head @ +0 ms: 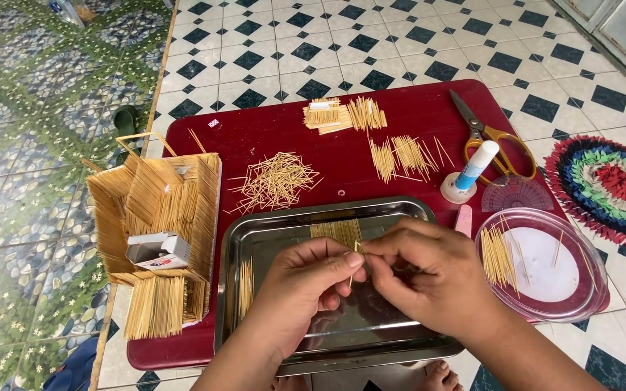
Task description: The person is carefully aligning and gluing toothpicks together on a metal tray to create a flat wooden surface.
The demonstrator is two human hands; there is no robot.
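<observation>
Toothpick [356, 255], thin pale wood, pinched upright between both hands over steel tray [269, 239] | left hand [304, 286] and right hand [429, 279] each grasp it by the fingertips | step: handling one stick, judged | next: calls for a gentle grip; glued row [336, 232] lies just beyond.

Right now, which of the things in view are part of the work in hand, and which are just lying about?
In use:
left hand and right hand, pinching a toothpick
steel tray, with a glued toothpick panel
loose toothpick heap
glue bottle

Lying about:
scissors
small box
woven toothpick structure
protractor
clear lid
rug
</observation>
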